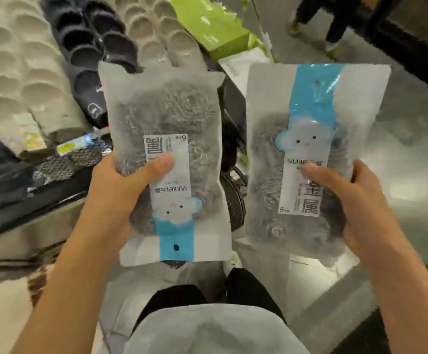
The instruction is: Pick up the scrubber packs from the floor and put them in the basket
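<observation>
Our left hand [121,190] holds one scrubber pack [167,159], with the thumb curled over its white label and the other fingers behind it. This left pack is upside down, so its blue stripe and little cloud face sit at the bottom. Our right hand [355,210] holds a second scrubber pack [307,159] the same way, thumb on the front label and fingers wrapped around the right edge. This right pack is the right way up, with the blue stripe at the top. Both packs are up in the air in front of us, side by side, not touching.

Between the two packs we see a dark basket [233,200], mostly hidden behind them. To the left are rows of pale slippers [16,72] and dark slippers [93,47] on a display. A green bag [207,24] lies at the top, past the packs. Someone's legs [330,19] stand on the shiny floor [411,175] in the top right corner. Our own dark trousers [246,287] show at the bottom.
</observation>
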A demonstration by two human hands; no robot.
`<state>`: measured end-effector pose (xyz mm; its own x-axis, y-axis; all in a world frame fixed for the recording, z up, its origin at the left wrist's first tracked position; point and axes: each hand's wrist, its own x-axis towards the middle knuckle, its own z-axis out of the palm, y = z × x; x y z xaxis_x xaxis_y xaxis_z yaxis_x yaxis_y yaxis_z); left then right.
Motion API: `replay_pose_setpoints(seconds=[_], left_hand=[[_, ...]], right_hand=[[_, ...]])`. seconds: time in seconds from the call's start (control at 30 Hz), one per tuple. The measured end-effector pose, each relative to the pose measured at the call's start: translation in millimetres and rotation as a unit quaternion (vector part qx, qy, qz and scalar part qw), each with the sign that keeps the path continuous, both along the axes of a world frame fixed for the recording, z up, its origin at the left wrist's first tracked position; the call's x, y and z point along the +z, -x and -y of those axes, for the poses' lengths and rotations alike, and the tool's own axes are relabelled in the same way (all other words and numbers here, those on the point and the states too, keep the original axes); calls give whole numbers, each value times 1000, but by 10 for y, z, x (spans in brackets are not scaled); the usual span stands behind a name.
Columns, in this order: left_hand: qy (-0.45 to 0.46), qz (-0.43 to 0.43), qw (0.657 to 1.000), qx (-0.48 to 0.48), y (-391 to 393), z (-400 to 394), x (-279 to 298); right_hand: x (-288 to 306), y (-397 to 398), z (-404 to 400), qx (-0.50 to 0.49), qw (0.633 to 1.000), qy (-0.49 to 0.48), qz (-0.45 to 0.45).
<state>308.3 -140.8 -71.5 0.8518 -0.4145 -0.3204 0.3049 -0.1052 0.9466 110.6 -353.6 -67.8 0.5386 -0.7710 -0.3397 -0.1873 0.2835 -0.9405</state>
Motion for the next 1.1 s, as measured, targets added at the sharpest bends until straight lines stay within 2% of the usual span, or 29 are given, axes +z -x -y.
replay_pose_setpoints(seconds=[0.2, 0.4, 0.6, 0.87, 1.1], left_hand=[[-47, -45, 984, 166, -116, -198, -304], [-83, -79, 961, 252, -296, -538, -875], [-101, -95, 949, 282, -563, -675, -1883], [-95, -132, 941, 297, -875, -601, -3732], [-79, -184, 934, 295, -936, -444, -4868]], right_hand=[[-306, -932, 372, 185, 982, -17, -18], [-985, -1629, 246, 278, 958, -50, -45], [-2158, -2062, 133, 291, 951, -63, -84], [-3966, -2396, 20, 315, 937, -75, -129], [-4928, -2481, 171, 295, 942, -61, -147]])
